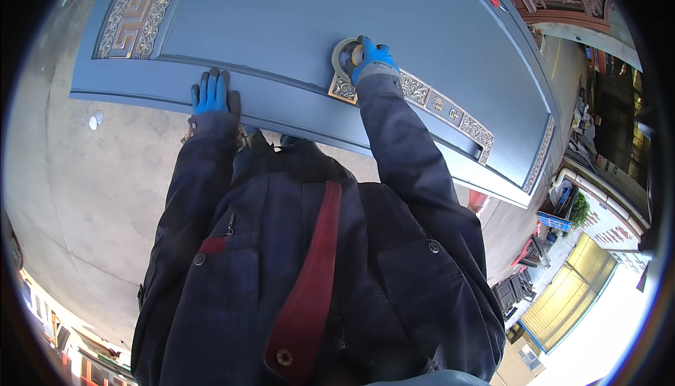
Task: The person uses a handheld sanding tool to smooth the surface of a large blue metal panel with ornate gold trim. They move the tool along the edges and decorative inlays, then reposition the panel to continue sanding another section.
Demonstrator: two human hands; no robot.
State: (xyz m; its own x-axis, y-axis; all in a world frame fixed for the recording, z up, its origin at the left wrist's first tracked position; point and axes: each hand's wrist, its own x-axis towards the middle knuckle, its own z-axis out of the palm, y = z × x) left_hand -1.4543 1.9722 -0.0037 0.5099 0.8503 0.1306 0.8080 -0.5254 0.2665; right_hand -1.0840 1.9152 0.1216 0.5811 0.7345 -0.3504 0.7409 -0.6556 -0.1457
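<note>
Left hand (211, 94) in a blue glove lies flat and open on the edge of the blue door (295, 27), around 11 o'clock. Right hand (371, 57) is curled around the round metal lock ring (342, 55) at 12 o'clock, atop the ornate brass handle plate (436, 105).

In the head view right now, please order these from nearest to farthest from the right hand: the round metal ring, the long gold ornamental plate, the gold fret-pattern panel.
From the blue-gloved right hand:
1. Round metal ring, directly under the fingers, on the blue door.
2. Long gold ornamental plate, running away past the wrist toward the door's right edge.
3. Gold fret-pattern panel, at the door's far left corner.
</note>
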